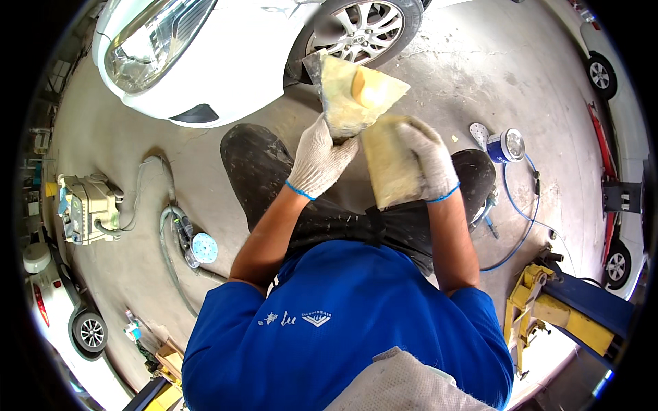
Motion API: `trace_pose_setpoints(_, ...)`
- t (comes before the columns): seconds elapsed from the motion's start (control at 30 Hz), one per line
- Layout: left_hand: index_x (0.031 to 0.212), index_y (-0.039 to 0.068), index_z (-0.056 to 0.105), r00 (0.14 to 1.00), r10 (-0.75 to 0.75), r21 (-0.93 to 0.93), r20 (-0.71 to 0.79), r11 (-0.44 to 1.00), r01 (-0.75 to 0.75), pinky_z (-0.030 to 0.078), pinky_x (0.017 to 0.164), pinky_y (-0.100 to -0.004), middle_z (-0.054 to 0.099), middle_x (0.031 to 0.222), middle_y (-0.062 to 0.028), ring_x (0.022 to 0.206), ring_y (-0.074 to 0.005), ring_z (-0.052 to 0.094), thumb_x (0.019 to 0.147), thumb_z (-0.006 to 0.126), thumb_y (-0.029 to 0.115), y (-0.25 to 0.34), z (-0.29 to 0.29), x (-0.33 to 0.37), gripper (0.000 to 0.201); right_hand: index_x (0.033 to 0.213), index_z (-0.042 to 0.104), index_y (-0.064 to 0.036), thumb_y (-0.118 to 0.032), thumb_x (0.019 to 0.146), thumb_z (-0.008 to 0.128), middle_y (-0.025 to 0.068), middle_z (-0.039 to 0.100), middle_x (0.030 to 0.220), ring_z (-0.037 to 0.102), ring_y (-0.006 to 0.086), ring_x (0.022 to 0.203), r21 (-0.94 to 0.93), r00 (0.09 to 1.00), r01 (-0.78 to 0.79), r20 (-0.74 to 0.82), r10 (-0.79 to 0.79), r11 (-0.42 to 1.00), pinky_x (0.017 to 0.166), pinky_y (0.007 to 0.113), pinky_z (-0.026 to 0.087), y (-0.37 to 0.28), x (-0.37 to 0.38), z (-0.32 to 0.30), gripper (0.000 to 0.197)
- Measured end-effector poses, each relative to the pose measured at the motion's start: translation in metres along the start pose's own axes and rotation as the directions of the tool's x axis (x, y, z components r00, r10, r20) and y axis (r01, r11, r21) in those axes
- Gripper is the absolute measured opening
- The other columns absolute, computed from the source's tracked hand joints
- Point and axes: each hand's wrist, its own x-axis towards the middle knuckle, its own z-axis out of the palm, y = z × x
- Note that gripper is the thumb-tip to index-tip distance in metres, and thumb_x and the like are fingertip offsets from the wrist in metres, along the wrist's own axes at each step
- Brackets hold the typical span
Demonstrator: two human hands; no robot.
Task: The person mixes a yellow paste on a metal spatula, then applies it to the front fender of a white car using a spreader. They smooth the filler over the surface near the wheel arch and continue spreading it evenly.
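Note:
In my gloved left hand (315, 161) is a flat putty board (337, 103), its face smeared yellow and one dark corner showing. A glossy lump of yellow putty (370, 89) sits on that board. My gloved right hand (426, 159), slightly blurred, grips a wide, flat putty spreader (392, 168) coated in the same yellow. The spreader's upper end is close to the board's lower edge; whether they touch I cannot tell. Both tools are in front of my knees, near the front wheel (358, 34) of a white car (233, 58).
To the right stand a putty tin (507, 146) and a blue hose (522, 253). A disc sander (203, 248) with its hose lies on the left, near a dust extractor (89, 209). Yellow-and-blue lift equipment (565, 315) is at lower right.

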Motion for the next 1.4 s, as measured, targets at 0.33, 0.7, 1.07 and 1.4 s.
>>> trace_pose_setpoints(0.33, 0.117, -0.001, 0.064, 0.980, -0.198, -0.111, -0.018, 0.975, 0.195, 0.049, 0.060, -0.0274, 0.066, 0.082, -0.0027, 0.064, -0.0085, 0.058, 0.088, 0.074, 0.010, 0.015, -0.009, -0.006, 0.032, 0.122, 0.075, -0.0104, -0.007, 0.098, 0.066, 0.0052, 0.072, 0.117, 0.068, 0.0222, 0.105, -0.495, 0.656, 0.707, 0.191, -0.731, 0.505, 0.093, 0.033, 0.054, -0.031, -0.006, 0.005, 0.026)
trace_pose_setpoints(0.7, 0.124, -0.001, 0.063, 0.988, -0.156, 0.040, -0.002, 0.987, 0.156, 0.052, 0.065, -0.0270, 0.058, 0.073, -0.0029, 0.064, -0.0111, 0.057, 0.083, 0.064, -0.002, 0.020, -0.038, -0.001, 0.041, 0.126, 0.072, -0.0106, 0.000, 0.084, 0.072, 0.0061, 0.071, 0.105, 0.066, 0.0260, 0.096, -0.464, 0.419, 0.879, 0.643, -0.641, 0.109, 0.086, 0.036, 0.055, -0.028, 0.019, 0.025, 0.043)
trace_pose_setpoints(1.07, 0.104, -0.002, 0.065, 0.764, -0.613, -0.102, -0.199, 0.789, 0.606, 0.048, 0.064, -0.0268, 0.060, 0.076, 0.0003, 0.066, -0.0086, 0.056, 0.084, 0.071, 0.009, -0.048, -0.121, -0.059, 0.024, 0.125, 0.072, -0.0098, -0.002, 0.092, 0.067, 0.0068, 0.071, 0.106, 0.066, 0.0202, 0.096, -0.593, 0.397, 0.805, 0.550, -0.735, -0.009, 0.087, 0.035, 0.055, -0.089, 0.137, 0.045, 0.035)
trace_pose_setpoints(1.4, 0.109, -0.002, 0.066, 0.648, -0.591, -0.042, -0.481, 0.753, 0.656, 0.051, 0.069, -0.0280, 0.068, 0.085, -0.0025, 0.074, -0.0110, 0.062, 0.085, 0.074, 0.008, -0.081, -0.109, -0.069, 0.027, 0.121, 0.074, -0.0219, -0.016, 0.075, 0.075, -0.0016, 0.066, 0.115, 0.062, 0.0215, 0.105, -0.122, -0.437, 0.539, 0.806, -0.400, -0.834, 0.095, 0.041, 0.052, -0.134, 0.303, 0.139, 0.046)
